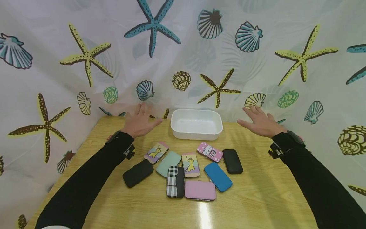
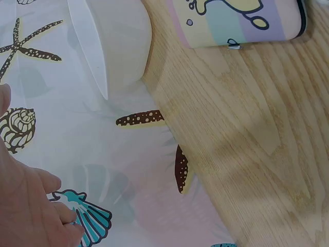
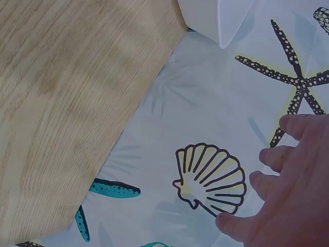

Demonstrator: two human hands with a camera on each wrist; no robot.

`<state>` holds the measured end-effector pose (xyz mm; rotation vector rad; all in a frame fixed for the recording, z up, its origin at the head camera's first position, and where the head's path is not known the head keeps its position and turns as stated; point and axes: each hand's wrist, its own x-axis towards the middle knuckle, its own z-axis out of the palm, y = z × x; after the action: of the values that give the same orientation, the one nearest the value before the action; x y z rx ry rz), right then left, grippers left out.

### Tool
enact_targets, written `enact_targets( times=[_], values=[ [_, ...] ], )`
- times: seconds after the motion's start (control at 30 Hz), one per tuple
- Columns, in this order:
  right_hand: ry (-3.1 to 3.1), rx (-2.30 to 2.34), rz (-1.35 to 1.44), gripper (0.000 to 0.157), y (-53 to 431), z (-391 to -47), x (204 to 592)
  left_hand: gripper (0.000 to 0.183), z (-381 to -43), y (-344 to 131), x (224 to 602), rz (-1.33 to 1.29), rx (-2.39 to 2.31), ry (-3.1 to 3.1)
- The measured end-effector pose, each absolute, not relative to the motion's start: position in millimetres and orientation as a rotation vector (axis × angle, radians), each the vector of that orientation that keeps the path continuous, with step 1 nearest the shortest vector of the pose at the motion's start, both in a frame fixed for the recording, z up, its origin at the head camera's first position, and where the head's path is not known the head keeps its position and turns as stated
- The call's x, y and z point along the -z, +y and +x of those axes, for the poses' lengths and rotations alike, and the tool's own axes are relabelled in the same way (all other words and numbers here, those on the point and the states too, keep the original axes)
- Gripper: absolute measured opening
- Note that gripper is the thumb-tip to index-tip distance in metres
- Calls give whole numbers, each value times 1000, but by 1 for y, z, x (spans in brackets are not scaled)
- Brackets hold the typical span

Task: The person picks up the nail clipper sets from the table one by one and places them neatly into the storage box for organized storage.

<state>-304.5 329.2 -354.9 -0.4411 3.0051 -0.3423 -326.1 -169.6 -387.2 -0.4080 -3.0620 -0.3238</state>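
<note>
My left hand (image 1: 139,122) is held out left of a white plastic tub (image 1: 196,136), fingers spread and holding nothing. On the tub's other side, my right hand (image 1: 261,123) is likewise extended with its fingers apart and nothing in it. Several small clasp cases lie on the table in front of the tub. Nearest the left hand are a giraffe-print case (image 1: 156,152) and a black case (image 1: 138,173). Toward the right lie a pink cat-print case (image 1: 210,152), another black case (image 1: 233,161) and a blue case (image 1: 218,176).
Among the cases are a mint one (image 1: 168,163), a second giraffe-print one (image 1: 190,164), a black-and-white plaid one (image 1: 172,182) and a plain pink one (image 1: 200,190). Behind the wooden table (image 1: 251,197) hangs a white curtain (image 1: 183,54) printed with shells and starfish.
</note>
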Motion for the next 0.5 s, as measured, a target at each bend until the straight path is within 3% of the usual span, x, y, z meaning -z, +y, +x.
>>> enact_targets(
  times=[0.23,0.5],
  values=[
    [3014,354,-470,86,326,-300,354,96,-326,-165,391,-403,330,-3037],
    [2946,440,-528,77,320,-298,363,68,-319,-159,397,-430,436,-3030]
  ],
)
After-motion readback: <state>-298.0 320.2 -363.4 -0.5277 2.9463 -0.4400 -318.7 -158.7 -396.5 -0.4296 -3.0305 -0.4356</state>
